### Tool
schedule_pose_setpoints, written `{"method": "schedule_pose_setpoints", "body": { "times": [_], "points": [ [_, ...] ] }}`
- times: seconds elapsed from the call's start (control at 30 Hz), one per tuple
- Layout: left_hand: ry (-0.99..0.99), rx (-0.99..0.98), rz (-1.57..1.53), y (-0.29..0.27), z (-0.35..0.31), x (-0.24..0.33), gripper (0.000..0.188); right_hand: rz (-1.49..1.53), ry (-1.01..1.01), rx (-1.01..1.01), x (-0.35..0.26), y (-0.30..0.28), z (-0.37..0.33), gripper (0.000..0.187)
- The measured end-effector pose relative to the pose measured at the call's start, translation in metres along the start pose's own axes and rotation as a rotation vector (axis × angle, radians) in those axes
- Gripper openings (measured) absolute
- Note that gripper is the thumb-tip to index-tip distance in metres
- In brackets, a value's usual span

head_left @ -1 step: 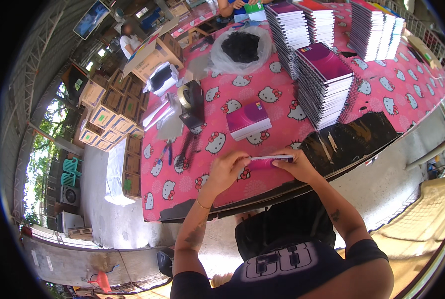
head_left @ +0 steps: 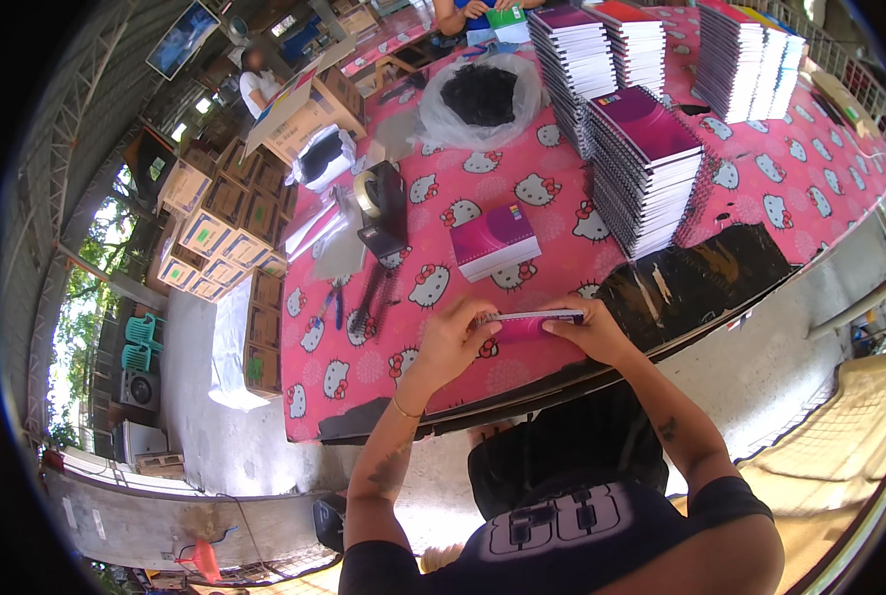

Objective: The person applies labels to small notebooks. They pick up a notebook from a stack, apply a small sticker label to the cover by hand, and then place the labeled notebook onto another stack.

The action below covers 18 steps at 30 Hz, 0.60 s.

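A small purple notebook (head_left: 530, 325) is held edge-up over the near part of the table, its white page edges on top. My left hand (head_left: 451, 342) pinches its left end, where a bit of wire coil shows by the fingertips. At the other end my right hand (head_left: 594, 329) grips it, thumb on the purple cover. Just beyond lies a stack of purple covers or pads (head_left: 496, 240) without visible coils. To its right rises a tall pile of spiral-bound purple notebooks (head_left: 651, 164).
The pink patterned table (head_left: 383, 342) has a torn black patch (head_left: 701, 278) at its near right edge. A tape dispenser (head_left: 381, 208), pliers (head_left: 337, 305) and a plastic bag of black coils (head_left: 478, 94) lie on it. More notebook piles (head_left: 746, 64) stand behind. A person's hands (head_left: 488, 12) work across the table.
My left fingers have shifted slightly at the notebook's left end, with the thumb a little lower and more of the coil showing. My right hand looks unmoved.
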<state>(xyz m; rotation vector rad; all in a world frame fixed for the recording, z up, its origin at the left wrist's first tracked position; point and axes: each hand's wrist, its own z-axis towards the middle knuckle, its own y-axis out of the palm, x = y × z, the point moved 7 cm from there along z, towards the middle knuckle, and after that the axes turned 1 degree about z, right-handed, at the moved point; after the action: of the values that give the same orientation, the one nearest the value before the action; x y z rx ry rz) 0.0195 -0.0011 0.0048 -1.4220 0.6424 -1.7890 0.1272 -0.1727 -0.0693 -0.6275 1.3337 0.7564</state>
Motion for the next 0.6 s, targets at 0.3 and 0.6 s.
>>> {"method": "schedule_pose_setpoints", "body": {
  "times": [0.3, 0.6],
  "points": [
    [0.036, 0.235, 0.696, 0.021, -0.006, 0.029, 0.058, -0.018, -0.055, 0.027, -0.002, 0.001, -0.001, 0.025],
    [-0.093, 0.114, 0.901, 0.036, -0.013, 0.038, 0.085, 0.102, -0.003, -0.001, -0.008, 0.014, -0.005, 0.027]
  ]
}}
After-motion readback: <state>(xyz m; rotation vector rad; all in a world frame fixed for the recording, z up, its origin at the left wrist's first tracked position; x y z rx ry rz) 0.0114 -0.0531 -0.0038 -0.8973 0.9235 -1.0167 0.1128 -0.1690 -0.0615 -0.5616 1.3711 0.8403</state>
